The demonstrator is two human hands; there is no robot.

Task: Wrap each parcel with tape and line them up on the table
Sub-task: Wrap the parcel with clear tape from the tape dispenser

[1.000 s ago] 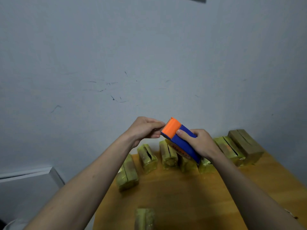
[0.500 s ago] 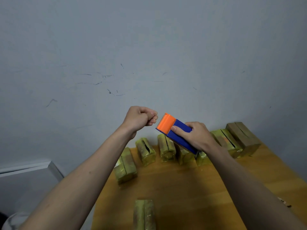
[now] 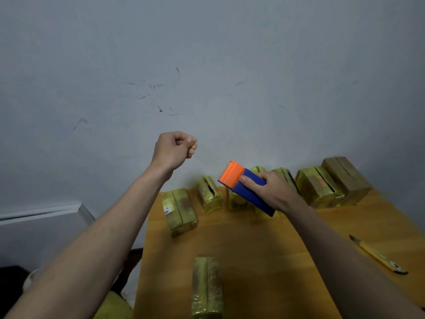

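Orange-blue tape dispenser (image 3: 243, 187) within right fingers (image 3: 249, 181)

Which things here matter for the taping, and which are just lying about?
In use: dispenser in right hand; tape strip pinched by left hand; near parcel; parcel row.
Idle: knife, white board.

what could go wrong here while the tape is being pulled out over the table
1. The clear tape strip stretched between the left hand and the dispenser in the right hand hangs in the air; it might twist or stick to itself.
2. The yellow knife lies close to the right forearm, which might brush it.
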